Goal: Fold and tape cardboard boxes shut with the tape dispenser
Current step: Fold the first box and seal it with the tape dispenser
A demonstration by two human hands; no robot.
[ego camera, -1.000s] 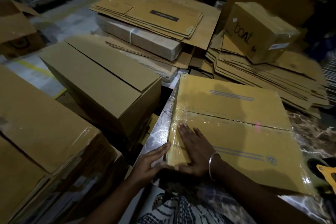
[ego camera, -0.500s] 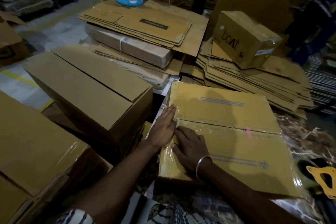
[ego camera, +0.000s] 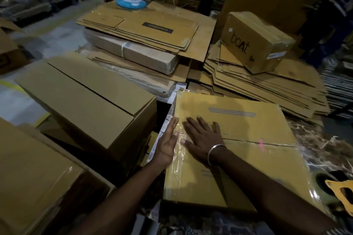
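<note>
My fingers (ego camera: 200, 126) are lying straight and spread, right hand (ego camera: 202, 139) pressing clear tape (ego camera: 178, 150) onto the yellow box (ego camera: 248, 158) near me, left hand (ego camera: 168, 143) flat against its left edge; I'm judging firm outward strokes best, clearing wrinkles.

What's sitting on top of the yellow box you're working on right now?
Both hands, left hand at the box's left edge and right hand flat on top, press clear tape onto the yellow box. The seam beneath the right hand is covered.

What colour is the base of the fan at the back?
Light blue; the fan's base shows best in the head view, the only one.
</note>
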